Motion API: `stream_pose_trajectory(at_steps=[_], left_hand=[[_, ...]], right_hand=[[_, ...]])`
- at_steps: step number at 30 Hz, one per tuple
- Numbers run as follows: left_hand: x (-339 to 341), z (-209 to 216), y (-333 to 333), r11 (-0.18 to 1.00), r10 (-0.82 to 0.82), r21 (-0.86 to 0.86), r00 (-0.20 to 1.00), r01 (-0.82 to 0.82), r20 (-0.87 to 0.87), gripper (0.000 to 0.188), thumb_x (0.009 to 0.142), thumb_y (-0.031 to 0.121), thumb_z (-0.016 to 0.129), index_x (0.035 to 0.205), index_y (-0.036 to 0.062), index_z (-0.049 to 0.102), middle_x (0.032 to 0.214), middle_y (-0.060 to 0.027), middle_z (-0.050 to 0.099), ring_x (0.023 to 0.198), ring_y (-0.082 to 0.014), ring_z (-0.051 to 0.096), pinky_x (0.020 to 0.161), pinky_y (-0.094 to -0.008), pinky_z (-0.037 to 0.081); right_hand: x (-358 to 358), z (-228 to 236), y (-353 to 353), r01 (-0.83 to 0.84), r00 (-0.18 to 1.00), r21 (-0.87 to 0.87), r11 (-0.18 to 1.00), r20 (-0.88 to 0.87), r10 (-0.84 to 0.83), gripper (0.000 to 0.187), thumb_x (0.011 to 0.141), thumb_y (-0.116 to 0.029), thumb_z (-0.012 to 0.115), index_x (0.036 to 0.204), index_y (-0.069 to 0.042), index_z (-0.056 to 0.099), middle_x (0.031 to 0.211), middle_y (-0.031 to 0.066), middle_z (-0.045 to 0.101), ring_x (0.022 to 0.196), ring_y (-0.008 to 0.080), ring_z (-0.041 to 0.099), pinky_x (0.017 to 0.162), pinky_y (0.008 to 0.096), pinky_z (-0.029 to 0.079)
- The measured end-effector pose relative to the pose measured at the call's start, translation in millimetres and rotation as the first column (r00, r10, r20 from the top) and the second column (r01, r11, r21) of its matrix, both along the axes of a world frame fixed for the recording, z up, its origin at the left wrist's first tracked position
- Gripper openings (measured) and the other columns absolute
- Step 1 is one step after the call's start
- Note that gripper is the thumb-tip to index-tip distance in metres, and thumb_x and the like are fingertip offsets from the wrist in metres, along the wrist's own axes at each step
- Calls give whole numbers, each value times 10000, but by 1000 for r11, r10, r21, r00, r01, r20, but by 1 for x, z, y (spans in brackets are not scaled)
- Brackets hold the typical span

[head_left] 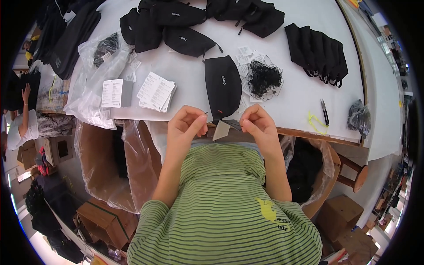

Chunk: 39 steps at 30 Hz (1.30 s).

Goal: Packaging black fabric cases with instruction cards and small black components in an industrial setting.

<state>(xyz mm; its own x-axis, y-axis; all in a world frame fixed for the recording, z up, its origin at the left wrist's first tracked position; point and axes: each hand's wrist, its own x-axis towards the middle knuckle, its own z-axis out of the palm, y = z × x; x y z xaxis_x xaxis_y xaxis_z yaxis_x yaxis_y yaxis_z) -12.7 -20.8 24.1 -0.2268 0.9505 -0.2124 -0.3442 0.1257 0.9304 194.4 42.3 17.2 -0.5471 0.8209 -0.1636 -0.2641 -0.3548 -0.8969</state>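
Note:
A black zip pouch (223, 84) lies upright in front of me, its lower end at the table's front edge. From that end hang a pale grey tag (221, 131) and a darker flat tag (231, 124). My left hand (188, 126), left of the pouch, is closed in a pinch; a tiny dark tip shows at its fingertips, too small to name. On the other side my right hand (258, 126) pinches the outer end of the dark tag. Any thin string between the hands is too fine to make out.
Stacked white printed cards (157, 92) and a clear plastic bag (95, 75) lie left. Tangled black cords (264, 79) rest right of the pouch. More black pouches (183, 15) lie at the back, folded ones (317, 55) far right. Black-handled snips (325, 112) sit near the right edge.

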Motion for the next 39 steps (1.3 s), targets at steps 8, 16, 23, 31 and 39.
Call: stream_pose_trajectory(at_steps=[8,16,23,31,39], left_hand=[[10,21,-6,988,-151,-22,988,151,-37,96,887,52,632,961,-6,614,855,-27,653,699,-22,514,606,-166,387],[7,30,-9,991,-131,3,991,131,-18,79,893,45,620,950,-8,611,853,-16,646,773,-27,557,673,-166,415],[5,29,-13,986,-167,-27,984,165,-62,81,906,79,612,935,3,613,793,28,615,679,5,459,575,-164,312],[3,9,-11,972,-198,-172,951,160,-238,97,867,82,637,920,7,605,640,68,471,597,-3,369,541,-184,281],[13,-3,-12,987,-142,-124,909,100,-392,50,856,63,644,858,16,627,610,84,415,568,-6,311,518,-195,235]], right_hand=[[-7,4,-7,-1,992,-76,997,-128,-8,160,857,-91,661,975,-41,564,831,11,583,767,92,534,699,238,423],[-24,-1,-9,-171,829,382,908,554,-76,156,832,-141,669,948,-55,612,747,22,552,660,126,489,617,255,408],[-33,-8,-17,-213,813,353,911,582,-35,135,832,-184,674,866,-61,631,675,25,517,611,143,466,579,270,404],[-33,-24,-20,-39,920,145,989,392,-21,119,863,-138,665,914,-34,641,780,-21,598,687,57,497,599,216,395],[-41,-13,-22,124,982,-153,981,158,-99,125,891,-116,642,957,-11,631,849,-23,604,747,52,505,685,194,415]])
